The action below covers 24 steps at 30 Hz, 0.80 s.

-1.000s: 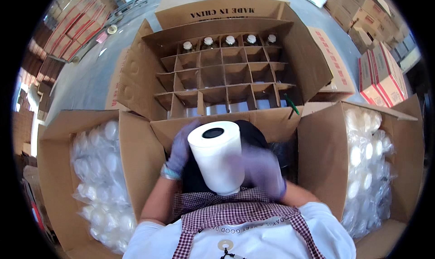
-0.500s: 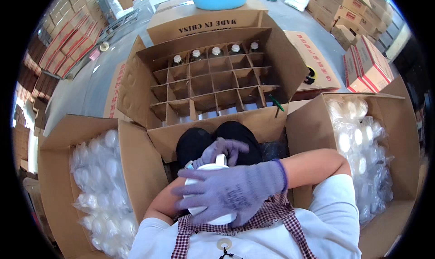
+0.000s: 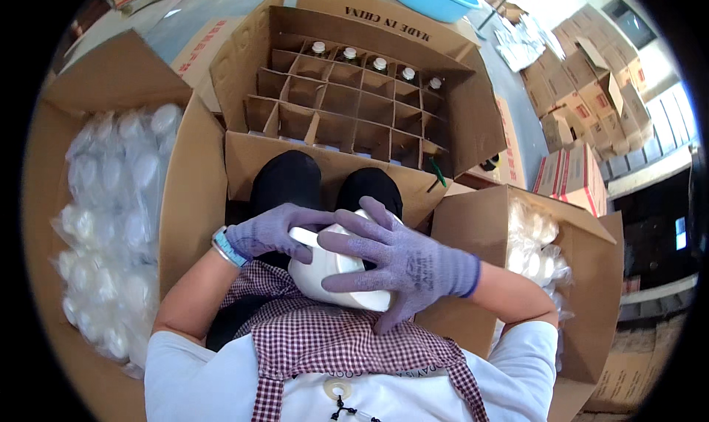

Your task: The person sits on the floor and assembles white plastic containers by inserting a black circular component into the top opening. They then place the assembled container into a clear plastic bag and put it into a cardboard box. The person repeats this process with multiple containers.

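White container [image 3: 314,278] turned, stub [image 3: 303,236] now L; L hand [image 3: 272,231] half-curled round stub, grip unclear; R hand [image 3: 415,263] spread, clasping container, prob. steadying.

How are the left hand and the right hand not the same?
The left hand wears a light blue wristband; the right hand shows none. The left hand is at the handle-like part of the white container, while the right hand spreads its fingers across it. Both wear purple-grey gloves.

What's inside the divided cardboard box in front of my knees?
Five white-capped bottles stand along the far row of the divided cardboard box; cardboard dividers hide their lower parts and some compartment floors.
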### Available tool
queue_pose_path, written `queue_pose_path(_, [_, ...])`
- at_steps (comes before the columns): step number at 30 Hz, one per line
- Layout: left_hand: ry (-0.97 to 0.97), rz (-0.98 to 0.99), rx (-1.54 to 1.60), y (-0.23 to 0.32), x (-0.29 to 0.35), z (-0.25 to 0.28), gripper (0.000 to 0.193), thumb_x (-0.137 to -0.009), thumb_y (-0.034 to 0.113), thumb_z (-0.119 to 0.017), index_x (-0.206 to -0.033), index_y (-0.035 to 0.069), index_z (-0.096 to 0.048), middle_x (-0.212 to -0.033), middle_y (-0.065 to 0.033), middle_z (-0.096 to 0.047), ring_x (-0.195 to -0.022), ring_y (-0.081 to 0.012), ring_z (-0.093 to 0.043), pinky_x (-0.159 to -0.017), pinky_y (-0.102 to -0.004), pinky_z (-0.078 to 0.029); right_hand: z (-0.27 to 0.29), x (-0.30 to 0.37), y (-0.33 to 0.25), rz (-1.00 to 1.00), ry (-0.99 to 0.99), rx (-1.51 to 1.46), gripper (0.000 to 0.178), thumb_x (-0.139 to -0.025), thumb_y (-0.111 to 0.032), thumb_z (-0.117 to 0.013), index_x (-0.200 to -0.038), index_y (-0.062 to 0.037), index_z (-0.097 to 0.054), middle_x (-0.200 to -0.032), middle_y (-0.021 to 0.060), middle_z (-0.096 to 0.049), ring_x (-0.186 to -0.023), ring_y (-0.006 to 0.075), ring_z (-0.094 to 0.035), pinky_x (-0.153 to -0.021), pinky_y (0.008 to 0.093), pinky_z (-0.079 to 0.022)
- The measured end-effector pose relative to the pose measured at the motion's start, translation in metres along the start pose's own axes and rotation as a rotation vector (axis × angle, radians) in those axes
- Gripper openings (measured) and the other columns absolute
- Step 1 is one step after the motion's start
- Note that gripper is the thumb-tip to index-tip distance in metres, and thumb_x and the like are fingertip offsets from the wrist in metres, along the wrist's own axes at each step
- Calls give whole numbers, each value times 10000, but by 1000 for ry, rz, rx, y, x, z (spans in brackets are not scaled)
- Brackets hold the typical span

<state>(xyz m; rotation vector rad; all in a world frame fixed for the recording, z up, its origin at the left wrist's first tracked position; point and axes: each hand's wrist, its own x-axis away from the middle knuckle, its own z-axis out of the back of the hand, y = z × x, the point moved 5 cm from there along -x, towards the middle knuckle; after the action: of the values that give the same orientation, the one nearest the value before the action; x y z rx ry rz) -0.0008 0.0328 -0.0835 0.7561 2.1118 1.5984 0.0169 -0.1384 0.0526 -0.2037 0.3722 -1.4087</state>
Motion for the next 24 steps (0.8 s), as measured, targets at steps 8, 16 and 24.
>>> queue_pose_path(8, [516,14,-194,-26,0,-40,941,-747,264,-841,-1514,15,-356,-1398,-169,-558,-1271,-242,-551,-1074,-354,-421,-52,46,84,-675,417,-537,825,-765,-372,-763,-1450,-68,-419,-1381,173,-456,-1330,335,-434,-1146,409,-326])
queue_pose_path(16, [556,117,-351,-21,-6,-58,866,-767,244,-803,-1490,15,-384,-1268,-203,-623,-1173,-295,-611,-1011,-364,-474,-87,61,97,-781,497,-1002,695,-856,-264,-666,-1465,-60,-400,-1408,166,-456,-1309,270,-456,-1100,379,-378])
queue_pose_path(24, [39,-41,116,-7,18,-6,840,-745,141,-825,-1476,13,-431,-1338,-103,-609,-1173,-148,-578,-1047,-311,-448,-26,12,-1,-20,125,-7,961,-666,-515,-801,-1422,-54,-427,-1426,208,-429,-1387,404,-351,-1164,474,-282])
